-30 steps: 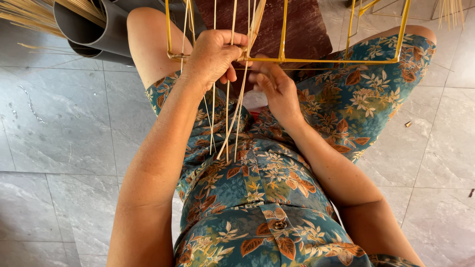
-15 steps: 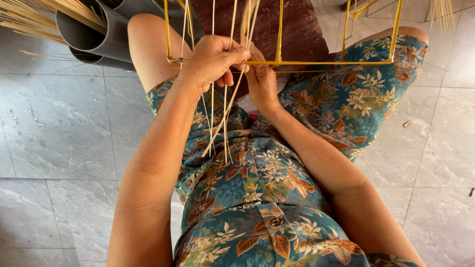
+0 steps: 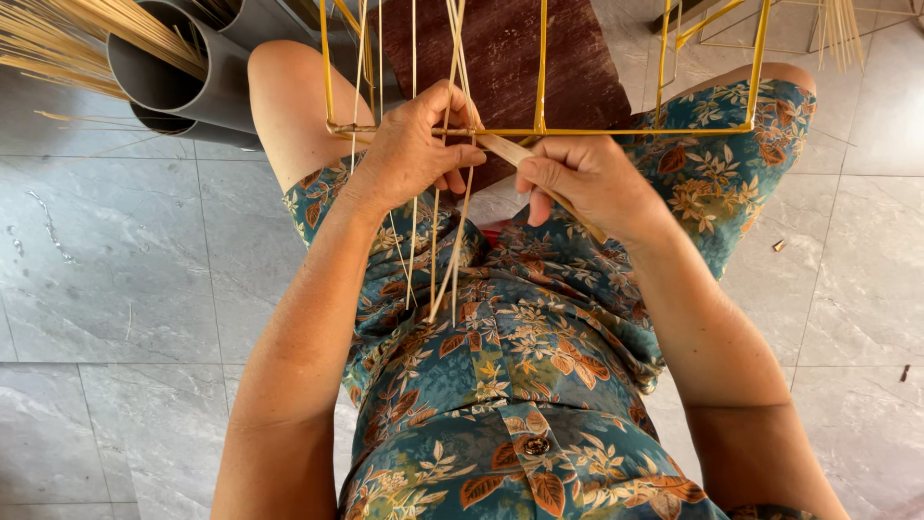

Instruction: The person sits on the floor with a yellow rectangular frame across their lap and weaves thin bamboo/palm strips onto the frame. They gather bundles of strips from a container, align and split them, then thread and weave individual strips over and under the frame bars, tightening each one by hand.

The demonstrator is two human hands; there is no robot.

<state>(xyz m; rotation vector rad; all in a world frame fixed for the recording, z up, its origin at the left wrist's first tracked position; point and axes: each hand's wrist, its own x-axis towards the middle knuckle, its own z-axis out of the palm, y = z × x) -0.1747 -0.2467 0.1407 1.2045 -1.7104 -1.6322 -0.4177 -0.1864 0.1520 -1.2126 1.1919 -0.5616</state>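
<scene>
A yellow wire frame (image 3: 597,130) stands across my lap, its lower bar running level between my knees. Several thin pale cane strands (image 3: 452,241) hang down through it over my teal floral dress. My left hand (image 3: 414,149) grips the lower bar and pinches the strands against it. My right hand (image 3: 587,178) holds a flat pale cane strip (image 3: 505,149) that reaches leftward to the bar, close to my left fingers. The strands' upper ends run out of the top of the view.
Grey plastic pipes (image 3: 183,82) holding bundles of straw-coloured cane (image 3: 67,43) lie at the upper left. A dark red-brown board (image 3: 520,58) lies beyond the frame. More yellow wire frames (image 3: 770,19) stand at the upper right. Grey marble floor tiles (image 3: 106,250) surround me.
My right hand has drawn back to the right from the strands, pulling the flat cane strip with it. My left hand stays on the bar. The view has shifted slightly.
</scene>
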